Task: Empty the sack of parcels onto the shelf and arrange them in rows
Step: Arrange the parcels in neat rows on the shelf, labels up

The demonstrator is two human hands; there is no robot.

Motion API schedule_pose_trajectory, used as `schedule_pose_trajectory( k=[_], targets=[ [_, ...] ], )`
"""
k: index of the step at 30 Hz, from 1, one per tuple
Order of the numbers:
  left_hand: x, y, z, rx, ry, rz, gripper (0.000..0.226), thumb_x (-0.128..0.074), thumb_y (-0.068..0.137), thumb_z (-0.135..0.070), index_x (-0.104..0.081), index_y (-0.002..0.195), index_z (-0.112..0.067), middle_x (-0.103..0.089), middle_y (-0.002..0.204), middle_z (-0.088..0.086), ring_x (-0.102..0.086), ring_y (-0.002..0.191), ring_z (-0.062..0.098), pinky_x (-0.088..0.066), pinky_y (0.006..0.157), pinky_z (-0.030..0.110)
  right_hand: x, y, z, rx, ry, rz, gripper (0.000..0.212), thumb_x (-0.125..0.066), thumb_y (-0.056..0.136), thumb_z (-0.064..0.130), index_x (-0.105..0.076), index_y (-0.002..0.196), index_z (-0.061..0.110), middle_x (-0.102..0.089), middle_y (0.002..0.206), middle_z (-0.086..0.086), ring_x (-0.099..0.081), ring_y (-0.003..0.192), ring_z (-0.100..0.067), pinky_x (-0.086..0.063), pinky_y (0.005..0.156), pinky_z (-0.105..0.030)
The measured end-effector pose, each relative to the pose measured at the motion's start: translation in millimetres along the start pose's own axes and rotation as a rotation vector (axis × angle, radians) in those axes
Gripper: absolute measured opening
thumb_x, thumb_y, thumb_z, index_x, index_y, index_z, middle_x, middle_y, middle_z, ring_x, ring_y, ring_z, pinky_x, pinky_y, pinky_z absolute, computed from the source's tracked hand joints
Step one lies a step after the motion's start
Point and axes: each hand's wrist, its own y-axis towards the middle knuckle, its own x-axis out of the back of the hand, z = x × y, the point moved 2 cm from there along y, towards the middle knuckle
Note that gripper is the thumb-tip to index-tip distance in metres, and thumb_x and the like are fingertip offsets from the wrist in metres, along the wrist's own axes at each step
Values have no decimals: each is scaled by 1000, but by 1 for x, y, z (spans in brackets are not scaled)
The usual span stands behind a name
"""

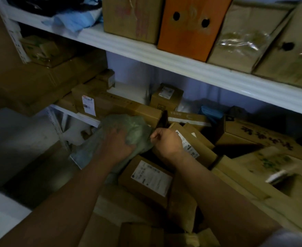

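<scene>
Green sack [136,129] in both hands, above cardboard parcels [150,177]

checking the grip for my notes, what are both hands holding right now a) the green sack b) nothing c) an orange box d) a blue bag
a, the left hand grips the crumpled green sack from above and the right hand pinches its edge.

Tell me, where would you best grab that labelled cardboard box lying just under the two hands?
Probably by its long side edges, coming from above: the labelled box lies flat, label up, top face clear. The green sack, gripped by left hand and right hand, overhangs its far end.
</scene>
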Motion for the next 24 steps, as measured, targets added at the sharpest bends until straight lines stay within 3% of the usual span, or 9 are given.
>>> schedule_pose_trajectory(
  k=[2, 4, 8, 11, 14, 16, 19, 21, 24],
  targets=[
    [-2, -10, -19, -1, -22, 23, 49, -55, 88, -36, -58, 124, -3, -55, 130, 18, -49, 121, 30, -34, 103, 35, 14, -14, -3, -3, 20, 8, 7, -59, 90, 26, -64, 85, 24, -69, 98, -2, -62, 96, -19, -52, 88, -38],
    [-5, -18, -35, 11, -51, -5, 27, -59, 87, -24, -68, 98, -2, -65, 105, 18, -59, 103, 31, -45, 90, 38, 27, -27, -8, 4, 38, 7, 11, -58, 91, 29, -65, 88, 21, -69, 95, -3, -64, 93, -19, -53, 86, -40],
    [-9, -40, -73, 24, -111, -48, 14, -62, 86, -16, -63, 74, -8, -63, 81, 9, -57, 79, 20, -45, 73, 34, 55, -54, -13, 52, -15, -26, 13, -56, 93, 27, -67, 92, 20, -70, 96, -3, -64, 91, -18, -54, 83, -37],
    [-13, -57, -99, -21, -140, 6, 33, -59, 89, -20, -48, 58, -24, -48, 65, -4, -48, 66, 11, -35, 65, 27, 81, -74, -21, 73, -36, -67, 14, -59, 91, 31, -67, 97, 23, -67, 102, -1, -63, 95, -18, -54, 84, -39],
    [-18, -76, -122, -65, -200, 124, 18, -52, 94, -24, -58, 78, -20, -55, 81, 0, -50, 71, 10, -36, 58, 23, 108, -94, -38, -19, -109, -11, 42, -63, 83, 50, -57, 120, 30, -55, 127, -4, -55, 113, -24, -50, 94, -46],
    [-23, -88, -135, -93, -190, 202, 20, -45, 98, -27, -61, 102, -15, -58, 95, 1, -51, 78, 10, -34, 56, 19, 124, -110, -56, -144, -211, 76, 80, -65, 71, 66, -37, 140, 37, -35, 147, -7, -35, 134, -32, -34, 107, -57],
    [-38, -103, -140, -62, -224, 336, 30, -40, 99, -34, -58, 109, -13, -61, 102, 2, -54, 82, 10, -38, 61, 21, 140, -141, -84, -311, -250, 278, 120, -74, 55, 69, -3, 148, 45, -6, 160, -5, -9, 145, -38, -18, 112, -65],
    [-47, -112, -136, -9, -179, 403, 34, -37, 99, -39, -56, 113, -15, -56, 103, 1, -50, 82, 9, -40, 67, 24, 144, -162, -101, -391, -323, 396, 130, -79, 51, 65, 9, 146, 48, 2, 160, -4, -4, 146, -39, -15, 111, -67],
    [-62, -121, -126, 59, -173, 512, 52, -31, 98, -49, -43, 136, -16, -51, 131, 6, -52, 110, 18, -41, 91, 34, 143, -180, -110, -463, -359, 393, 132, -80, 52, 61, 13, 145, 48, -5, 159, -5, -11, 144, -39, -17, 110, -67]
  ],
)
